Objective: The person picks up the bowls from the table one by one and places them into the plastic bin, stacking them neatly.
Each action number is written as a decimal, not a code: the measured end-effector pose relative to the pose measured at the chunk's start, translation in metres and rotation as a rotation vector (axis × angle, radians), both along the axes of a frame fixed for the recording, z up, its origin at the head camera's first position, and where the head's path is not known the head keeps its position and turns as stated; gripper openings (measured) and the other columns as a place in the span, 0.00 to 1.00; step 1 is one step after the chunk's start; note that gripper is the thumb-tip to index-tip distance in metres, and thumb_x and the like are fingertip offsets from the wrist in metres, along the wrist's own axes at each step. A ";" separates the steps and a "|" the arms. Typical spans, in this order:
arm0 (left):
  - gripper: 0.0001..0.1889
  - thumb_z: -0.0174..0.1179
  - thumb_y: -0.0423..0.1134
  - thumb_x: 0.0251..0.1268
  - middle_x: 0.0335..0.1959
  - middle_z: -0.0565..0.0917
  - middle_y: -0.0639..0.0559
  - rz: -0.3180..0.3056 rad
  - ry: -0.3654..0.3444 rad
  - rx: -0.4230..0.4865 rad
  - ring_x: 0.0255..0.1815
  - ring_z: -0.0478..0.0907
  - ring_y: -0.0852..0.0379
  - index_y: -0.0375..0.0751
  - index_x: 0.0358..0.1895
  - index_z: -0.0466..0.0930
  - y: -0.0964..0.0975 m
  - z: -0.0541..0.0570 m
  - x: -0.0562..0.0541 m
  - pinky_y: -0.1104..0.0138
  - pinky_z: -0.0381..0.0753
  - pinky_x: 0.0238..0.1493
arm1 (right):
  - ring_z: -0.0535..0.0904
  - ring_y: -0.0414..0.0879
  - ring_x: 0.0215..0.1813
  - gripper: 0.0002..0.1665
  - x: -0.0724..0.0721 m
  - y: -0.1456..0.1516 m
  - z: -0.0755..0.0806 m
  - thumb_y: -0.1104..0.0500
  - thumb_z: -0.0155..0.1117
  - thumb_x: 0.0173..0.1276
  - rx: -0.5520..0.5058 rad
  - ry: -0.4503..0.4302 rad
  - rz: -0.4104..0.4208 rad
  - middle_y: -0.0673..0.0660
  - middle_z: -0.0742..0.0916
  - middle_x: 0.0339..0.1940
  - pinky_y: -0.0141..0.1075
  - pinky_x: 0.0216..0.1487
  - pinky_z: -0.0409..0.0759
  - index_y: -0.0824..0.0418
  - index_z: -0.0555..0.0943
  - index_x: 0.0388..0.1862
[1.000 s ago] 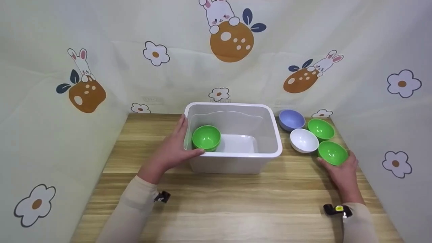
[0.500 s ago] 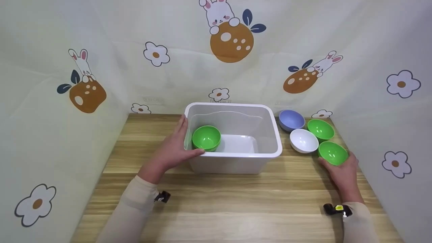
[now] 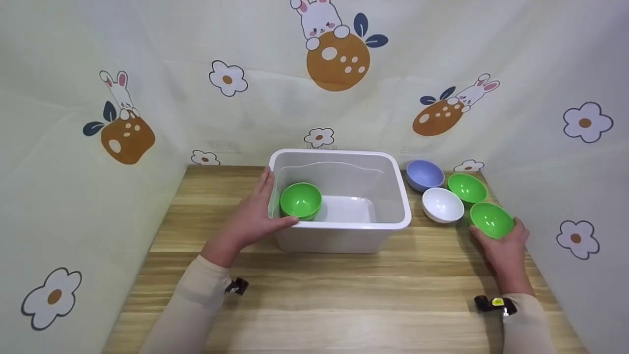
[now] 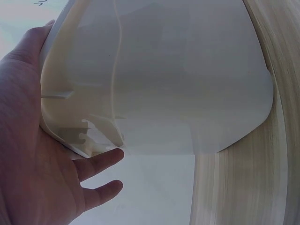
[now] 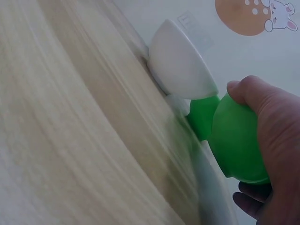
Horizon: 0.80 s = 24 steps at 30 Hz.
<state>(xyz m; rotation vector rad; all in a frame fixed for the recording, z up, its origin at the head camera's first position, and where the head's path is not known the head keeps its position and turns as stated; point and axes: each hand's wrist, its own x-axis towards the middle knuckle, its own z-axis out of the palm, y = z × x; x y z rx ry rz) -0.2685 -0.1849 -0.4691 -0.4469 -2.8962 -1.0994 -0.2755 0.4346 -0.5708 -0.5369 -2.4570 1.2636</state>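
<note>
A white plastic bin (image 3: 339, 241) stands upright on the wooden table, with green bowls (image 3: 300, 201) stacked inside at its left. My left hand (image 3: 250, 216) holds the bin at its near left corner, thumb over the front rim and fingers along the left side. In the left wrist view, two fingertips (image 4: 110, 190) stick out past the bin wall. My right hand (image 3: 506, 253) grips a green bowl (image 3: 491, 220) by its sides, thumb at left and fingers at right. The right wrist view shows that bowl (image 5: 239, 140) seemingly just off the table; its far side is hidden.
Right of the bin are a blue bowl (image 3: 425, 175), a white bowl (image 3: 442, 205) and another green bowl (image 3: 467, 189), set close together. Patterned cloth walls (image 3: 245, 123) border the wooden table (image 3: 344, 295) at back and sides.
My right hand has shifted slightly right and away from me with the green bowl, widening its gap from the white bowl. My left hand and the bin have stayed put.
</note>
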 end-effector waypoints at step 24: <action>0.72 0.79 0.67 0.60 0.94 0.36 0.44 -0.005 -0.002 0.036 0.90 0.48 0.31 0.41 0.93 0.38 0.001 0.000 -0.001 0.33 0.57 0.83 | 0.60 0.70 0.83 0.74 -0.005 -0.026 0.055 0.43 0.83 0.68 0.018 0.004 0.143 0.74 0.56 0.86 0.66 0.83 0.61 0.67 0.42 0.92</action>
